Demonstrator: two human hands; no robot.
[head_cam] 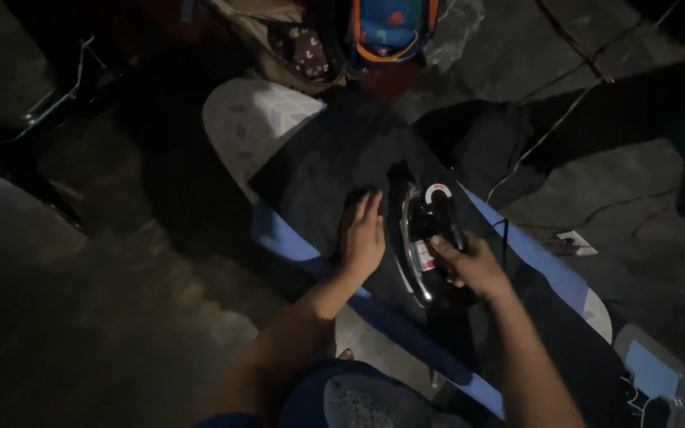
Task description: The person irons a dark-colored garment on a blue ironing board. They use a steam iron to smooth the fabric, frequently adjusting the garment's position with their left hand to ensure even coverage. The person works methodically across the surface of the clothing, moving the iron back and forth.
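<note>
A dark garment (pixel 334 162) lies spread over an ironing board (pixel 251 119) with a pale patterned cover and blue edging. My left hand (pixel 362 236) rests flat on the cloth, fingers together and pointing away from me. Just to its right stands a black and silver clothes iron (pixel 420 238) with its tip pointing away, soleplate on the fabric. My right hand (pixel 469 264) is wrapped around the iron's handle at the near end.
The scene is dim. A blue and orange bag (pixel 390 28) and a patterned cloth (pixel 303 49) lie beyond the board. A pale cord (pixel 549 131) runs across the grey floor to the right. My knee (pixel 358 400) shows at the bottom.
</note>
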